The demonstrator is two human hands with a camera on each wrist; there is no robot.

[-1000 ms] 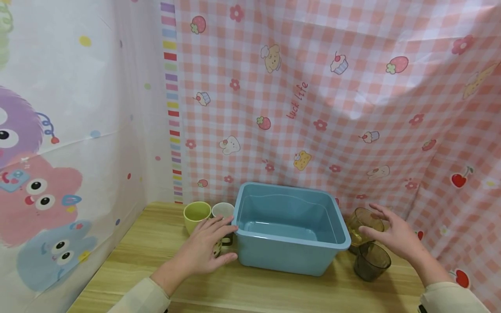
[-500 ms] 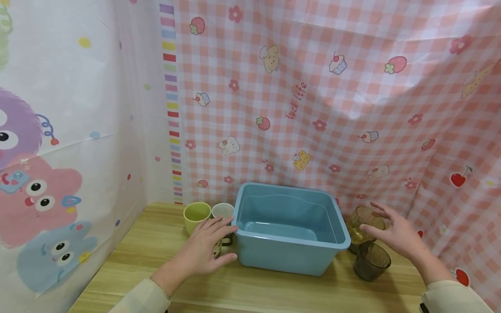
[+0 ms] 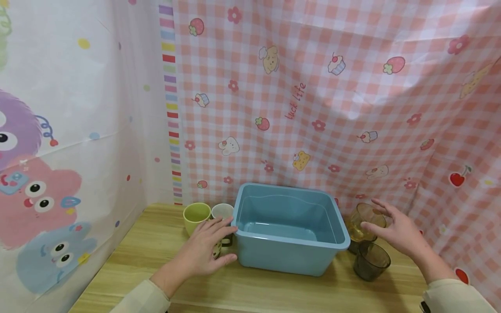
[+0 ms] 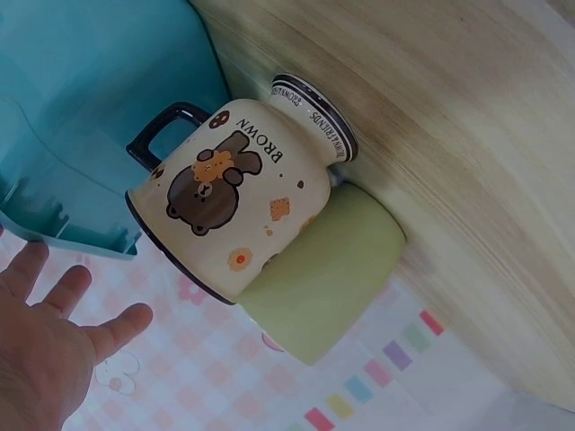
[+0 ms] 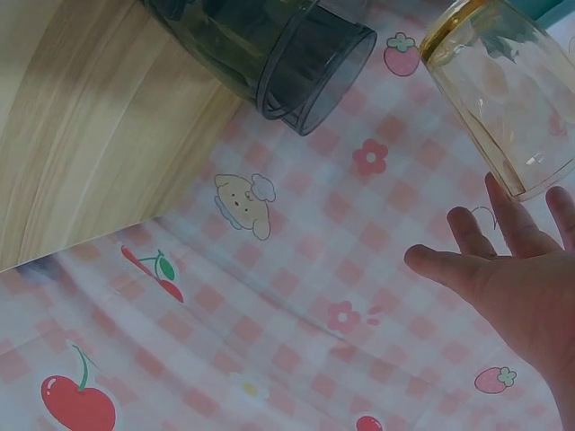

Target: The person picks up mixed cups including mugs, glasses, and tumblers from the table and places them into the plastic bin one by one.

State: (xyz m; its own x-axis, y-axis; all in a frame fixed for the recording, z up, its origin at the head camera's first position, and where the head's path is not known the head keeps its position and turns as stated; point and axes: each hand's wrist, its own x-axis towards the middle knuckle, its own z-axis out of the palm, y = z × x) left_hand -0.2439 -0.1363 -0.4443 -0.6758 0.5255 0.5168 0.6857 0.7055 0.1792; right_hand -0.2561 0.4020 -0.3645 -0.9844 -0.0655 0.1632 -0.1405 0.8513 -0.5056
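Observation:
My left hand [image 3: 201, 250] is spread flat above a cream bear-print mug [image 4: 216, 189], its fingertips right at the left rim of a pale blue tub [image 3: 282, 256]. The mug's dark handle points toward the tub. Touching the mug is a light green cup [image 4: 328, 269]. At the tub's other side my right hand [image 3: 399, 232] holds an amber glass [image 3: 360, 224] by its rim, thumb in front and fingers behind. The amber glass [image 5: 508, 99] appears apart from a smoky dark glass [image 3: 372, 261] in the right wrist view. Another dark rim shows beside that one.
Inside, the tub's floor is bare. All of this is on a wood-grain table [image 3: 250, 291]. Pink checked cloth [image 3: 289, 95] hangs close behind the tub and to the right; white cartoon-print cloth [image 3: 101, 174] hangs along the left.
My right hand and the amber glass have risen slightly together. The left hand, tub, mug, green cup and near dark glass have stayed put, apart from a slight view shift.

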